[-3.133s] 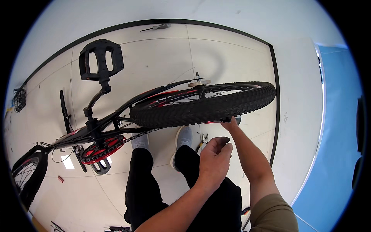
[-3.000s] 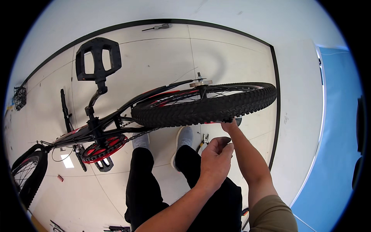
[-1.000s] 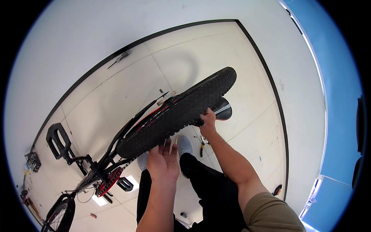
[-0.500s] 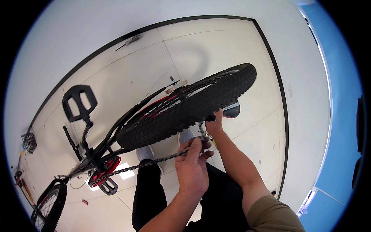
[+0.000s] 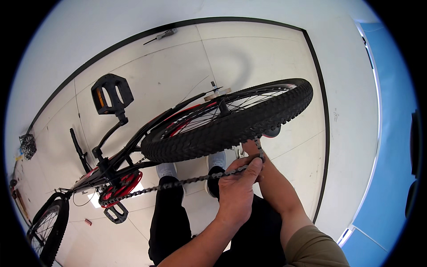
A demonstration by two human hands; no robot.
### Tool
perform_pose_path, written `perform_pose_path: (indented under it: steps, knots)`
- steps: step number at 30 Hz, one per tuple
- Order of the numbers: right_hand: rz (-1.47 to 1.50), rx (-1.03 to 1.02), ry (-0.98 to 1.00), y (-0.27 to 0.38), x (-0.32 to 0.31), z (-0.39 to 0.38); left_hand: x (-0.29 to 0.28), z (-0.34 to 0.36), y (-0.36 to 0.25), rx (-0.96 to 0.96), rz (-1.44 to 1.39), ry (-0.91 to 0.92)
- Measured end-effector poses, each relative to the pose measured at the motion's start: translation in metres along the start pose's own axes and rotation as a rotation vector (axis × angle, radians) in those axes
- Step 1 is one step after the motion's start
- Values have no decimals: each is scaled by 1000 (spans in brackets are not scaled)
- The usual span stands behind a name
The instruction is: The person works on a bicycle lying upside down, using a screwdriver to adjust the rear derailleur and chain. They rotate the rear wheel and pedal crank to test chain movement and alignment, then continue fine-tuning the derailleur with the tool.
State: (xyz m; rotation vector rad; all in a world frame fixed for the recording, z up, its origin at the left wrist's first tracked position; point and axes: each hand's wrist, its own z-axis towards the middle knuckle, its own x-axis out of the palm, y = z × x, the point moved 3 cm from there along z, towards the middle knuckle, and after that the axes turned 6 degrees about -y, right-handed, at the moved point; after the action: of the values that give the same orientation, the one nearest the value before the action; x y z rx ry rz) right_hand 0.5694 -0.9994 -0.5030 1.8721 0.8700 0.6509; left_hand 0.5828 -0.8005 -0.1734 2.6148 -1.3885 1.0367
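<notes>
My left hand is closed on the black bicycle chain, which runs from the red chainring and bends up under the rear tyre. My right hand is farther back, under the tyre beside the chain; its fingers are mostly hidden, and what they hold cannot be made out. The wheel lies tilted toward horizontal, with a round light disc on its axle. A black saddle shows partly beneath it. A pedal sticks up on its crank to the left.
The front wheel is at lower left. A screwdriver lies near the far wall. A wire basket and a small red item are at left. My shoes are below the wheel. A blue surface borders the right side.
My left hand has moved up and right, taking hold of the chain and drawing it out under the tyre. The bicycle's position in view has shifted as the view turned.
</notes>
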Motion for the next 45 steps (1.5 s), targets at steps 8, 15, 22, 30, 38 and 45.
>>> perform_pose_path:
  steps: [8, 15, 22, 30, 38, 45]
  knots:
    - [54, -10, 82, 5, 2, 12, -19, 6, -7, 63, -107, -307]
    - [-130, -347, 85, 37, 17, 2, -16, 10, -20, 131, -199, -235]
    - [-341, -600, 77, 88, 41, -22, -21, 9, -29, 194, -184, -347]
    - [-731, -902, 117, 101, 42, -30, -39, 22, -15, 61, -158, -456]
    - [-737, -921, 209, 102, 40, -28, -27, 19, -14, -44, -145, -399]
    - [-960, -1075, 252, 120, 43, -34, -26, 17, -12, -10, -95, -345]
